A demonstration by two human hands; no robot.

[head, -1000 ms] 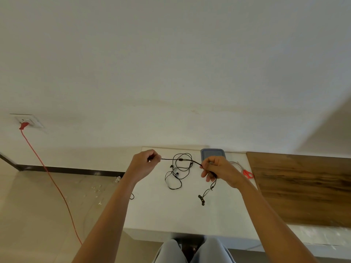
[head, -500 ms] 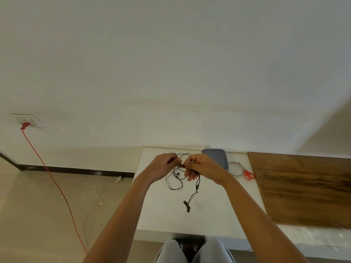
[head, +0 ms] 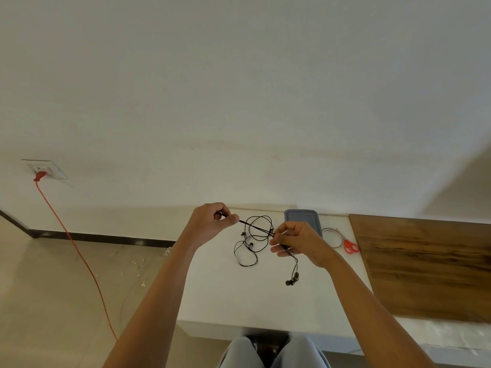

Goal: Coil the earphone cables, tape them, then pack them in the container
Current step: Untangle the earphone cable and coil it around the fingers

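My left hand point(head: 212, 221) pinches one end of a black earphone cable point(head: 256, 229), stretched taut to my right hand point(head: 297, 241), which grips it further along. The cable's earbuds point(head: 291, 279) dangle below my right hand, just above the white table point(head: 225, 293). A second black earphone set point(head: 248, 248) lies loosely tangled on the table between my hands. The grey-blue container point(head: 301, 217) sits at the table's back edge, partly hidden by my right hand. A tape roll point(head: 332, 237) lies to its right.
Red-handled scissors point(head: 350, 245) lie beside the tape roll. A dark wooden board point(head: 425, 266) covers the table's right part. A red cord point(head: 74, 251) runs from a wall socket point(head: 43, 170) down across the floor at left. My knees point(head: 271, 351) show below the table's front edge.
My hands came together half a second ago and have now pulled apart again, drawing the cable taut between them. The dangling earbuds shifted right with my right hand.
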